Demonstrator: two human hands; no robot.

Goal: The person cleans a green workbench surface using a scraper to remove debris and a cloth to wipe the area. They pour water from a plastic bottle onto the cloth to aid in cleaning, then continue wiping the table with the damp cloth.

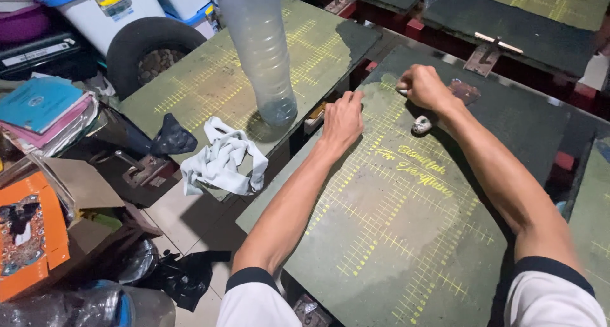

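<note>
My left hand (343, 119) lies flat and open on the dark green grid-marked printing board (406, 238) on the counter, bracing it, while my right hand (424, 87), fisted around a small tool, should scrape lightly near the board's far edge.

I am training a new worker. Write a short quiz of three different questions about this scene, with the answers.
1. True or false: the left hand lies flat on the green gridded board.
2. What stands on the neighbouring board: A) clear plastic bottle, B) a kettle, C) a lamp?
3. What lies crumpled beside the bottle?

Key: 1 true; 2 A; 3 a white cloth. The right hand is closed on a small tool, too hidden to identify.
</note>
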